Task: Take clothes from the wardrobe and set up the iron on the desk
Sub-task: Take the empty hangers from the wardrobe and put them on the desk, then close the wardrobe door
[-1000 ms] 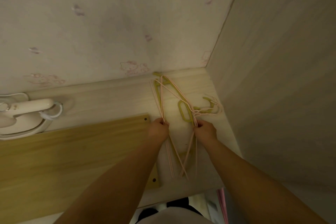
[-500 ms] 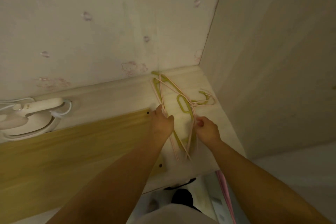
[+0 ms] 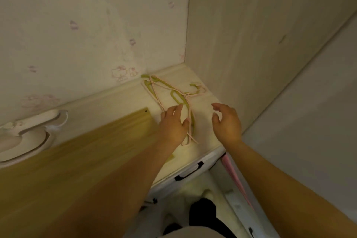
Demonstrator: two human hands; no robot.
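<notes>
Both hands had let go of the hangers [image 3: 173,98] since half a second earlier, when each was pinching the wires; the right hand [image 3: 227,121] had pulled off to the side and the view had swung a little to the right. That hand hung open above the desk [image 3: 116,100] near its right edge, fingers spread and curled, touching nothing. The left hand [image 3: 173,125] was open too, fingers stretched flat over the near end of the pile, seemingly resting on or just above it rather than gripping. The pink and green hangers lay tangled in the far right corner of the desk, pushed up against the wall [image 3: 87,25] and the side panel [image 3: 251,35], probably parked there so they would stay clear of the working space. No clothes showed anywhere in view. The iron [image 3: 25,137] sat well apart at the left edge of the desk, blurred, lying beside the wooden board [image 3: 87,150] that covered the near part of the top. By my reading the hangers were done with and the iron remained to be set up.
</notes>
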